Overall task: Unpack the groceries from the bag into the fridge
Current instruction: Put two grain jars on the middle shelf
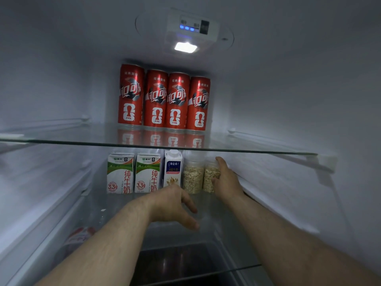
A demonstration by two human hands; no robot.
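A: Fridge interior, mid-unpack. Where's the jar?
B: Rt hand (225, 180) grips the outer oat jar (208, 179), upright, at the back-right corner of the lower glass shelf (115, 207), just beside its twin oat jar (192, 178).
A: And the other hand?
B: Left hand (175, 205) hovers mid-shelf w/ slack fingers, holding nothing, in front of the blue-and-white carton (173, 168). Jar's long axis is vertical and the rt hand is on its right side, so prob. only a let-go remains.

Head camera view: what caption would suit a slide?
Right hand grips the rightmost oat jar, in a row with another jar and three cartons; left hand hovers open; four cola cans above.
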